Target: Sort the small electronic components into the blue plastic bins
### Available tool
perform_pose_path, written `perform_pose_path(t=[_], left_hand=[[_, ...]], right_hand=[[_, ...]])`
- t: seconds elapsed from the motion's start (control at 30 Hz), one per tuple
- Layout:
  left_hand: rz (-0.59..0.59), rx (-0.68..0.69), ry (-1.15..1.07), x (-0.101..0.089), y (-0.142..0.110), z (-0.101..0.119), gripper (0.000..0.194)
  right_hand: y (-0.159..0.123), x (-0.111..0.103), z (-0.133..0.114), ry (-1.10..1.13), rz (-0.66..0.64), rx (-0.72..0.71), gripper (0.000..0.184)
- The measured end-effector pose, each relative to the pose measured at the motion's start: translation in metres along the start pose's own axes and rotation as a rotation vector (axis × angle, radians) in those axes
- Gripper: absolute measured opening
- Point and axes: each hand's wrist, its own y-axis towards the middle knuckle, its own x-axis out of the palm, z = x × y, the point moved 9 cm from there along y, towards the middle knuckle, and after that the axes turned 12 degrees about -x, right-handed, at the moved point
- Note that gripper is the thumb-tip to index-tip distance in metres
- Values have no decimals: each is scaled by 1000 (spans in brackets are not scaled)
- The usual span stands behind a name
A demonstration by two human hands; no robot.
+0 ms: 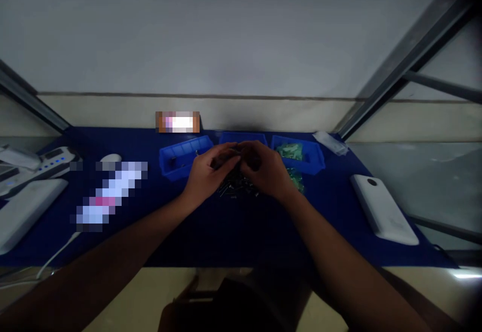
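My left hand and my right hand meet above the middle of the blue table, fingers curled and pinched together. Whatever they hold between the fingertips is small, dark and mostly hidden. Below them lies a pile of small metal pieces that look like screws. Beside my right wrist are small green packets. A blue bin with a few small items stands left of my left hand. Behind my hands is a second blue bin, its inside largely covered. The right blue bin contains green packets.
On the right lies a white power bank-like block, with a clear plastic bag farther back. A white mouse-shaped object, a blurred phone-like screen with a cable, and a power strip occupy the left. Metal posts flank the table.
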Motion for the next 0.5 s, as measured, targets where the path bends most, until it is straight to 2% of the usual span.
perform_pose_path(t=[0.13,0.37,0.5], left_hand=[[-9,3,38,-1,2,1,24],[54,29,144,-7,4,-6,21],[60,105,223,-7,3,-2,16]], right_hand=[[-1,-2,2,-11,49,-11,38],[4,-4,-3,-50,2,-95,28],[7,-5,-1,-40,-26,-61,18]])
